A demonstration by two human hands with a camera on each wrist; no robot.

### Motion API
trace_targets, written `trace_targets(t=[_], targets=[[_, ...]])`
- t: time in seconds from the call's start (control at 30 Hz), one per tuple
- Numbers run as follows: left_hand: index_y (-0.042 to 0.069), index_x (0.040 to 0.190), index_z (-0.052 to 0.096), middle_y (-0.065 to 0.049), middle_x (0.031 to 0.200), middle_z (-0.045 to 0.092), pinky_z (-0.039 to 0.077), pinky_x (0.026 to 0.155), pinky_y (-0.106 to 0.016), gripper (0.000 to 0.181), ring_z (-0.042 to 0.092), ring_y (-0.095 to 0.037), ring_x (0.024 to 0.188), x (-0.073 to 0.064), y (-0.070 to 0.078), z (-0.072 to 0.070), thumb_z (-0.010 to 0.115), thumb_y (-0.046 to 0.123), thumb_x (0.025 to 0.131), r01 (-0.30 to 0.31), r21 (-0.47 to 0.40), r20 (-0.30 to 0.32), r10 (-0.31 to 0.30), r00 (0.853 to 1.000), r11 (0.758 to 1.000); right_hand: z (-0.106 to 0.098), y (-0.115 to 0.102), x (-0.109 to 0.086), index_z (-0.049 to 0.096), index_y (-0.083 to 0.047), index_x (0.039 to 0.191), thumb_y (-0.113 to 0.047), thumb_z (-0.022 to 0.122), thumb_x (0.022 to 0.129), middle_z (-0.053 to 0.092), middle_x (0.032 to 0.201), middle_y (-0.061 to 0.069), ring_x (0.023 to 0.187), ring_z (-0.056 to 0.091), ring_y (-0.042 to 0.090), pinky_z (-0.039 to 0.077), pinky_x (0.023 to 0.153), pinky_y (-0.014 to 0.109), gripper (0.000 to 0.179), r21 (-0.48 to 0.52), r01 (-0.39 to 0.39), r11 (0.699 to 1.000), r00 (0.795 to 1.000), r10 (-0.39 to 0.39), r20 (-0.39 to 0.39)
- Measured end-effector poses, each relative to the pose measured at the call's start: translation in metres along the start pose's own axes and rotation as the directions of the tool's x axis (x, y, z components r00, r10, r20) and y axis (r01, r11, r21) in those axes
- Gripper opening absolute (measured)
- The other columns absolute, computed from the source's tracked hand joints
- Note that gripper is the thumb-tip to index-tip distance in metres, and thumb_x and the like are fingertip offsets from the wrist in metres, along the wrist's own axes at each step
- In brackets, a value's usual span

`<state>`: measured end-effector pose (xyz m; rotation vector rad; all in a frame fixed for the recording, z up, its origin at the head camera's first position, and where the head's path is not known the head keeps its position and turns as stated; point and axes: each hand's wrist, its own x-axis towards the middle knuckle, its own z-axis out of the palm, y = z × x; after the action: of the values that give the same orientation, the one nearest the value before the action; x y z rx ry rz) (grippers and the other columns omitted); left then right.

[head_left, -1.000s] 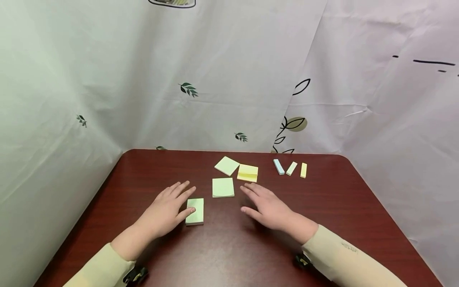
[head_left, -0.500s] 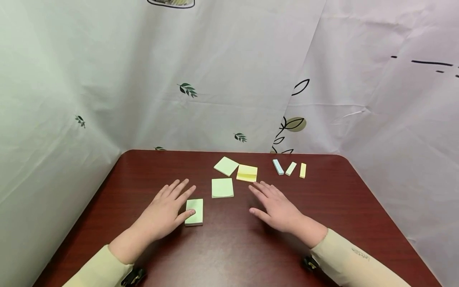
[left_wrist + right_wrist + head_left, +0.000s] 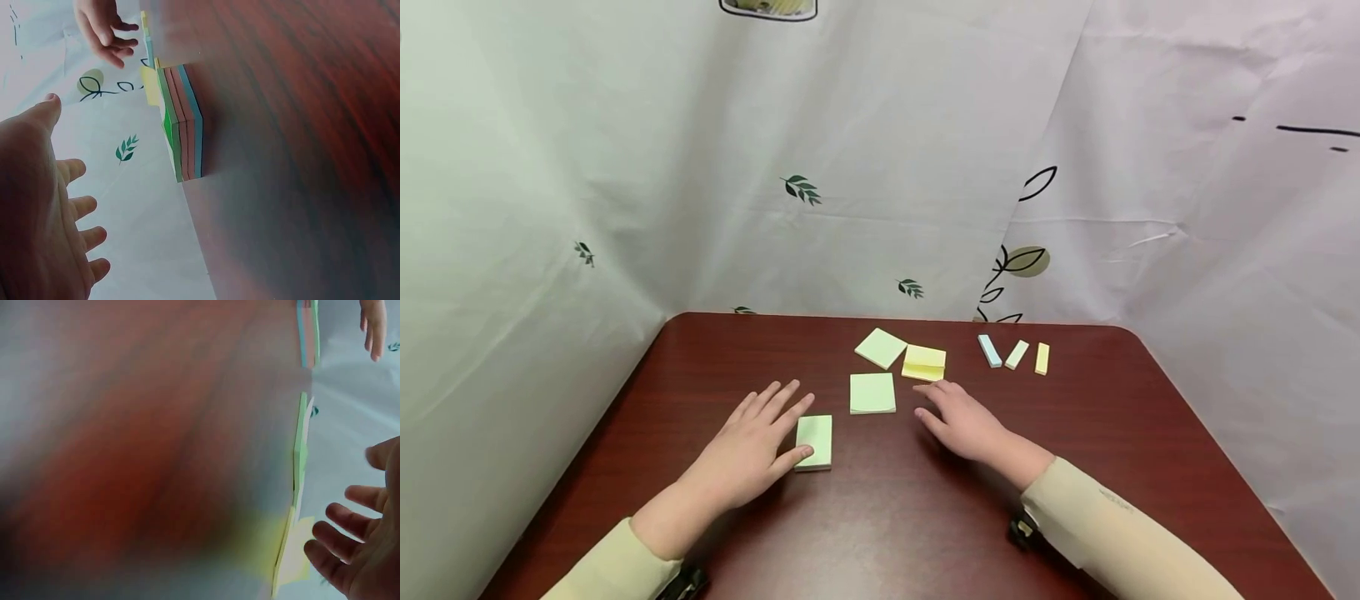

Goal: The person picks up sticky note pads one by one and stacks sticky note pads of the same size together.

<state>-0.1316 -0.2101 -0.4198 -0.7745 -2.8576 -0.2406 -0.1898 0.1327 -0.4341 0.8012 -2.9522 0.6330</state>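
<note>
My left hand (image 3: 741, 454), fingers spread and straight, hovers beside a small rectangular sticky-note stack (image 3: 815, 442); its thumb overlaps the stack's edge in the head view. The left wrist view shows a gap between that hand and the stack (image 3: 181, 125), whose layers are green, pink and blue. My right hand (image 3: 962, 425) holds nothing, its fingers loosely bent, just nearer me than a yellow sticky-note pad (image 3: 923, 363) with a raised top sheet. A square pale green pad (image 3: 872, 393) lies between the hands. Another green pad (image 3: 881, 348) sits behind it, turned cornerwise.
Three narrow note strips lie at the back right of the dark red table (image 3: 865, 533): a blue strip (image 3: 989, 351), a pale green strip (image 3: 1017, 355) and a yellow strip (image 3: 1042, 358). White printed curtains (image 3: 865, 167) hang behind the table and along both sides.
My right hand first drifted right, then came back left toward the yellow pad, its fingers now more bent. My left hand stays nearly in place. The pads have not moved on the table.
</note>
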Motion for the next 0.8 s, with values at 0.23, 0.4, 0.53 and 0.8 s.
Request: trace_targets(t=[0.23, 0.4, 0.53, 0.8], targets=[[0.018, 0.154, 0.038, -0.010, 0.160, 0.029, 0.019, 0.116, -0.055, 0.071, 0.025, -0.036, 0.147, -0.002, 0.003, 0.000, 0.049, 0.060, 0.097, 0.001, 0.001, 0.000, -0.001, 1.000, 1.000, 0.012, -0.009, 0.038, 0.060, -0.006, 0.132, -0.026, 0.062, 0.098, 0.062, 0.109, 0.004, 0.102, 0.057, 0.018, 0.047, 0.089, 0.038, 0.040, 0.059, -0.075, 0.995, 0.996, 0.073, 0.045], [0.018, 0.154, 0.038, -0.010, 0.160, 0.028, 0.018, 0.117, -0.054, 0.072, 0.026, -0.036, 0.146, -0.003, 0.005, 0.000, 0.049, 0.060, 0.097, 0.004, -0.009, 0.009, -0.004, 1.000, 1.000, 0.016, -0.012, 0.060, 0.057, -0.001, 0.133, -0.024, 0.063, 0.098, 0.060, 0.093, 0.003, 0.089, 0.057, 0.018, 0.046, 0.081, 0.037, 0.043, 0.080, -0.104, 0.991, 0.991, 0.097, 0.096], [0.017, 0.154, 0.037, -0.011, 0.160, 0.029, 0.017, 0.117, -0.054, 0.072, 0.025, -0.035, 0.147, -0.004, 0.006, -0.001, 0.050, 0.059, 0.097, 0.010, -0.010, 0.009, -0.009, 1.000, 1.000, 0.019, -0.015, 0.072, 0.057, -0.002, 0.135, -0.025, 0.064, 0.097, 0.062, 0.097, 0.006, 0.089, 0.057, 0.020, 0.046, 0.081, 0.038, 0.045, 0.072, -0.131, 0.989, 0.986, 0.122, 0.115], [0.018, 0.154, 0.037, -0.011, 0.159, 0.031, 0.021, 0.115, -0.055, 0.073, 0.029, -0.037, 0.145, -0.005, 0.005, 0.001, 0.051, 0.060, 0.096, 0.012, 0.011, 0.006, -0.012, 1.000, 1.000, 0.024, -0.019, 0.087, 0.052, -0.005, 0.142, -0.027, 0.065, 0.095, 0.059, 0.132, 0.018, 0.117, 0.059, 0.028, 0.046, 0.095, 0.042, 0.053, 0.015, -0.189, 0.982, 0.968, 0.184, 0.173]])
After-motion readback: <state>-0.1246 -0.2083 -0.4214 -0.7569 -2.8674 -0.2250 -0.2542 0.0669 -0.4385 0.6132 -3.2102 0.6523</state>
